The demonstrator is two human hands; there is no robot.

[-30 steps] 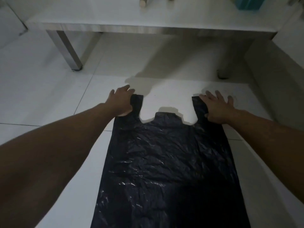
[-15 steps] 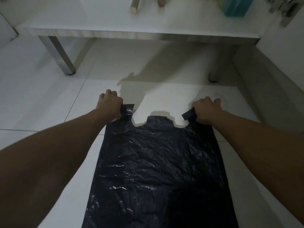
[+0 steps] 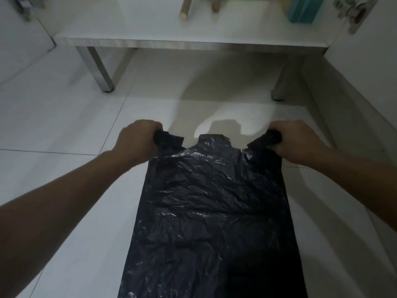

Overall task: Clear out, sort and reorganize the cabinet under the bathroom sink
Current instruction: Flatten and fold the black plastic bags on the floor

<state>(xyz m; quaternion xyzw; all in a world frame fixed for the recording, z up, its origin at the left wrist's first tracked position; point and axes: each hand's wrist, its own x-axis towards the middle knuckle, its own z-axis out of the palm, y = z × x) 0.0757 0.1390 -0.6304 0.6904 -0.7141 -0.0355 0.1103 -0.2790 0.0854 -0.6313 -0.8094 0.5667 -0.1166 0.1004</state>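
Head view shows a black plastic bag spread flat on the white tiled floor, filling the lower centre of the frame. Left hand is curled tight around the bag's left handle; right hand grips the right handle likewise. Across the top of the frame stands a white cabinet shelf on metal legs.

No text, label, brand, number or sign is showing clearly enough to read anywhere; the teal box at the shelf's far right edge is showing no legible print.
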